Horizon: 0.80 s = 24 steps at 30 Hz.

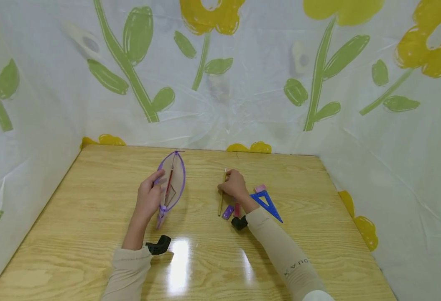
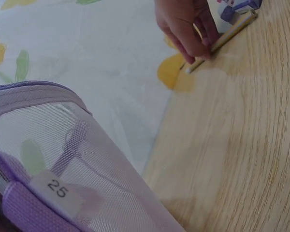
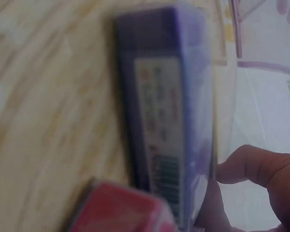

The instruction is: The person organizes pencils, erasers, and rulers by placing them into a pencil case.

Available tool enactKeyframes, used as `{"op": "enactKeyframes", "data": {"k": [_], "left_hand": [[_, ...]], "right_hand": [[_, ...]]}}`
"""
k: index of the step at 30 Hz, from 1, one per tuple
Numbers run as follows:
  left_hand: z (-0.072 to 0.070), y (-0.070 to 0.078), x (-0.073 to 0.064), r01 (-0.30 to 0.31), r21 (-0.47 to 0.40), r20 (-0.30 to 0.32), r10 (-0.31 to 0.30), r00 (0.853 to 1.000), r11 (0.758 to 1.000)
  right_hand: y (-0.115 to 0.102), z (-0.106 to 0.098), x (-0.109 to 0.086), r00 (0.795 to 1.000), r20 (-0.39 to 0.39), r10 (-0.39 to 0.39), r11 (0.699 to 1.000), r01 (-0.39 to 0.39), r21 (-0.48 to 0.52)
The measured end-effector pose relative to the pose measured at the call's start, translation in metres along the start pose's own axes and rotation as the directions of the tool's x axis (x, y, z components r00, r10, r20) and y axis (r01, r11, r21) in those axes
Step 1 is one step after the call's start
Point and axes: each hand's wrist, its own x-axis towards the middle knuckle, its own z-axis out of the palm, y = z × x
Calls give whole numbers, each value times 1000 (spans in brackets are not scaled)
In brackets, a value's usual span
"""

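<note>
My left hand (image 1: 149,195) grips a mesh pencil case (image 1: 179,184) with purple trim by its left side, its mouth spread open above the table. Inside the case lies a red pencil (image 1: 169,184) beside a thin angular outline. A "25" label (image 2: 60,191) shows on the case in the left wrist view. To the right, my right hand (image 1: 235,186) pinches a yellow pencil (image 1: 221,204) near its far, white-tipped end, close over the tabletop. Just below that hand lie a purple eraser (image 1: 228,212) and a small red block (image 1: 237,210).
A blue set square (image 1: 274,211) lies to the right of my right forearm, with a pink block (image 1: 259,188) at its far end. The wooden table (image 1: 92,209) is bordered by white flower-printed sheeting (image 1: 243,113) at the back and both sides.
</note>
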Motion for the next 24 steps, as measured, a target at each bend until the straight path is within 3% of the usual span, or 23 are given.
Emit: {"op": "enactKeyframes", "data": {"k": [8, 15, 24], "left_hand": [[0, -1, 0, 12, -11, 3, -12, 1000, 1000], [3, -2, 0, 20, -21, 1, -20, 1000, 1000], [5, -3, 2, 15, -32, 6, -14, 1000, 999]], "right_hand": [[2, -1, 0, 1000, 12, 17, 999, -18, 49], [8, -5, 1, 995, 87, 42, 978, -59, 201], [14, -11, 4, 990, 137, 13, 957, -52, 284]]}}
